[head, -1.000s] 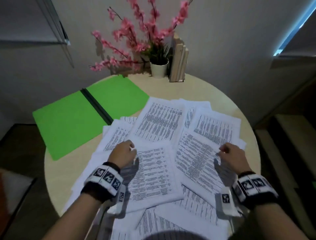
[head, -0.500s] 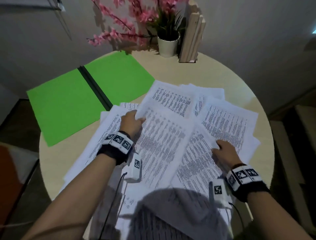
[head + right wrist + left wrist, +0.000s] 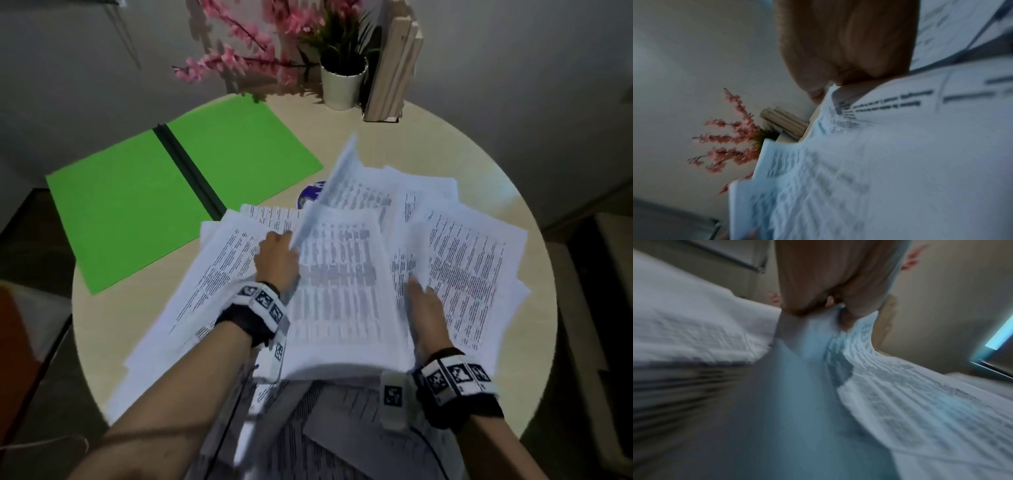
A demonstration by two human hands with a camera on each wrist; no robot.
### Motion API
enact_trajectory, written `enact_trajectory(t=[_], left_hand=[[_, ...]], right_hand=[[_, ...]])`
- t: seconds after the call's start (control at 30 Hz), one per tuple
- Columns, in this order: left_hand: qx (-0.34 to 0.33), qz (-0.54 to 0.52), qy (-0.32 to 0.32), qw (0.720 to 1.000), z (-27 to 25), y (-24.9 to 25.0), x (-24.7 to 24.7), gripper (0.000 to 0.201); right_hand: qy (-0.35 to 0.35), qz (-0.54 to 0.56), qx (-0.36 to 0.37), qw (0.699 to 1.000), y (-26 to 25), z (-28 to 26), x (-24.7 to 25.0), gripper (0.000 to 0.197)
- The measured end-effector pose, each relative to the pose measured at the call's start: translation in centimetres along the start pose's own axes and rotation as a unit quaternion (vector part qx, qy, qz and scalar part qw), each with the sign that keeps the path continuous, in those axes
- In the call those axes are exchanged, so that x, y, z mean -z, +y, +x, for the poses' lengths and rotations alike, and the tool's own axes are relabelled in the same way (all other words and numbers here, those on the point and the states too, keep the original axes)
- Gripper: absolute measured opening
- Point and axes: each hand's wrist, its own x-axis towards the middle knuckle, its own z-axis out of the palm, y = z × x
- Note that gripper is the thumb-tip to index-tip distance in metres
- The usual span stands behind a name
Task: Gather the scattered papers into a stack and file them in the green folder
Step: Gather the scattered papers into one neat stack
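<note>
Several white printed papers (image 3: 472, 260) lie overlapping across the round table. My left hand (image 3: 278, 255) grips the left edge of a raised sheaf of papers (image 3: 339, 274), whose far corner curls up; in the left wrist view the fingers (image 3: 803, 305) pinch the paper edge (image 3: 857, 340). My right hand (image 3: 423, 305) lies along the sheaf's right edge, fingers straight, partly under a sheet (image 3: 890, 146). The green folder (image 3: 164, 202) lies open and flat at the table's back left, apart from both hands.
A white pot with pink flowers (image 3: 342, 82) and a wooden block stand (image 3: 394, 68) sit at the table's back edge. A small round blue sticker (image 3: 310, 197) shows beside the folder. More papers (image 3: 342, 428) hang over the near table edge. Bare tabletop (image 3: 428, 144) lies behind the papers.
Both hands have moved inward and forward, drawing sheets together. The left hand has lifted a sheaf so its far corner stands up. The right hand has slid left to the sheaf's edge.
</note>
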Motion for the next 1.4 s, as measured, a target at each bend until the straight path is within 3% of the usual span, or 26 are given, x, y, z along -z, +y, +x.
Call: enact_trajectory(t=[0.03, 0.07, 0.17, 0.2, 0.23, 0.3, 0.37, 0.47, 0.53, 0.63, 0.7, 0.83, 0.9, 1.03, 1.1, 1.17, 1.23, 1.3, 1.33, 1.4], left_hand=[[-0.020, 0.010, -0.037, 0.999, -0.9, 0.0, -0.3, 0.039], [-0.039, 0.021, -0.076, 0.996, -1.6, -0.1, -0.5, 0.050], [-0.018, -0.027, -0.155, 0.987, -3.3, -1.4, 0.1, 0.097], [0.003, -0.048, -0.178, 0.983, -3.6, -2.0, 0.8, 0.104], [0.024, -0.039, -0.205, 0.978, -4.0, -2.7, 1.5, 0.098], [0.067, 0.001, -0.236, 0.970, -5.0, -4.4, 2.8, 0.060], [0.103, 0.007, -0.171, 0.980, -5.5, -6.3, 4.0, 0.034], [0.162, -0.019, -0.027, 0.986, -4.3, -9.0, 5.7, 0.035], [0.197, 0.008, 0.013, 0.980, -4.0, -9.8, 6.8, 0.040], [0.225, 0.040, 0.005, 0.974, -4.4, -10.7, 6.9, 0.062], [0.240, 0.002, 0.003, 0.971, -4.9, -10.6, 6.9, 0.082], [0.240, -0.104, -0.075, 0.962, -5.4, -10.0, 7.8, 0.087], [0.245, -0.123, -0.120, 0.954, -6.1, -10.0, 8.2, 0.077], [0.248, -0.115, -0.148, 0.950, -6.8, -11.6, 7.4, 0.047], [0.272, -0.147, -0.129, 0.942, -7.5, -12.3, 6.7, 0.068], [0.277, -0.172, -0.098, 0.940, -8.1, -12.6, 6.2, 0.070], [0.276, -0.216, -0.106, 0.931, -8.1, -12.4, 6.0, 0.085], [0.265, -0.266, -0.149, 0.915, -8.4, -11.4, 6.1, 0.119], [0.254, -0.260, -0.169, 0.916, -8.2, -11.3, 5.9, 0.122], [0.243, -0.230, -0.161, 0.928, -8.1, -11.1, 5.3, 0.099]], right_hand=[[-0.036, -0.028, 0.008, 0.999, -0.1, -0.3, -0.8, 0.067], [-0.063, -0.065, 0.028, 0.996, -0.2, -0.5, -1.5, 0.068], [-0.024, -0.142, 0.073, 0.987, 0.1, -0.1, -2.1, 0.032], [0.001, -0.140, 0.075, 0.987, 0.2, 0.1, -1.7, 0.022], [0.019, -0.124, 0.079, 0.989, 0.2, 0.3, -1.2, 0.012], [0.054, -0.080, 0.076, 0.992, 0.4, 0.9, 0.1, 0.011], [0.088, -0.066, 0.071, 0.991, 0.5, 1.1, 1.5, 0.024], [0.089, -0.042, 0.070, 0.993, 0.5, 0.4, 2.7, 0.028], [0.056, -0.030, 0.068, 0.996, 0.8, -1.2, 2.1, 0.022], [-0.026, -0.033, 0.043, 0.998, 1.8, -3.3, -0.4, 0.009], [-0.062, -0.078, 0.023, 0.995, 2.7, -4.4, -3.0, 0.025], [-0.081, -0.186, 0.055, 0.978, 4.1, -6.2, -8.3, 0.070], [-0.120, -0.187, 0.053, 0.974, 4.4, -6.6, -9.8, 0.064], [-0.138, -0.130, 0.039, 0.981, 3.2, -6.4, -9.2, 0.021], [-0.100, -0.145, 0.075, 0.981, 2.2, -6.3, -7.7, 0.008], [-0.082, -0.170, 0.097, 0.977, 1.5, -6.0, -6.1, 0.012], [-0.115, -0.161, 0.085, 0.976, 1.3, -5.7, -5.1, 0.013], [-0.158, -0.160, 0.068, 0.972, 1.5, -5.8, -5.2, 0.013], [-0.182, -0.168, 0.066, 0.967, 1.6, -6.0, -5.6, 0.013], [-0.222, -0.177, 0.069, 0.956, 1.8, -6.7, -6.8, 0.015]])
